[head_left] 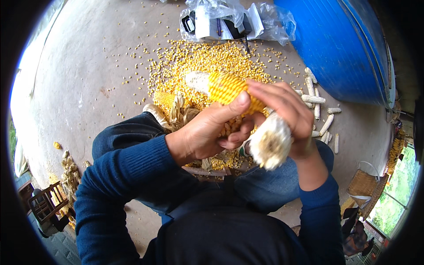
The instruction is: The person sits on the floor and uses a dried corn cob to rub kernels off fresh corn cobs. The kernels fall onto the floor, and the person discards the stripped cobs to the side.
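Note:
An ear of corn, its far end bare of kernels, is held by my left hand, the thumb lying on the yellow rows. My right hand grips a bare corn cob whose broad pale end faces the camera, and its fingers reach onto the ear. The right hand is slightly blurred, and where ear and cob meet is partly hidden. Beyond the hands spreads a pile of loose corn kernels. Another ear of corn with dry husks lies beside my left wrist.
Stripped cobs lie on the floor at the right, near a large blue container. Clear plastic bags with boxes stand beyond the pile. A small wooden chair is at the lower left, a wicker basket at the right.

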The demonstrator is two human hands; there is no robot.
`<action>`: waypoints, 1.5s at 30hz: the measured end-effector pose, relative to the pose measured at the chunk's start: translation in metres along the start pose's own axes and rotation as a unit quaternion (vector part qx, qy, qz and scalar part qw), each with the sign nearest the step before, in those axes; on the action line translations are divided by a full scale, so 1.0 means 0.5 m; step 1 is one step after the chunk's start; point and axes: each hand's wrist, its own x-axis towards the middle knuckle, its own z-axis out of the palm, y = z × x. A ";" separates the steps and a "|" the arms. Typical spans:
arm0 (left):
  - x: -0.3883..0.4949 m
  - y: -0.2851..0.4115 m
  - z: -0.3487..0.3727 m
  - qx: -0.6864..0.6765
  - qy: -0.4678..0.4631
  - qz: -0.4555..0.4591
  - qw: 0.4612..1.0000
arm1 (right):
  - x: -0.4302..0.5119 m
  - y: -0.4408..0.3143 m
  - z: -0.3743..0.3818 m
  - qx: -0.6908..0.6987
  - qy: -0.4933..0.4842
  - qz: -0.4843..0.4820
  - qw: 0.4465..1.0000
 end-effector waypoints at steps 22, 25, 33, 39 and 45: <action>-0.009 0.028 0.016 0.022 -0.125 0.047 0.991 | -0.026 -0.003 -0.021 0.354 0.042 0.241 0.903; -0.011 0.022 0.009 -0.023 -0.058 0.014 0.998 | -0.018 0.010 -0.031 0.246 -0.004 0.140 0.959; -0.014 0.027 0.020 0.033 0.042 -0.035 0.998 | -0.024 0.004 -0.010 0.249 0.005 0.211 0.945; -0.027 0.046 0.023 0.000 -0.057 0.023 0.998 | -0.022 0.019 -0.023 0.237 0.004 0.149 0.960; -0.016 0.034 0.011 0.099 0.016 -0.001 0.995 | -0.019 0.024 -0.026 0.147 -0.013 0.117 0.982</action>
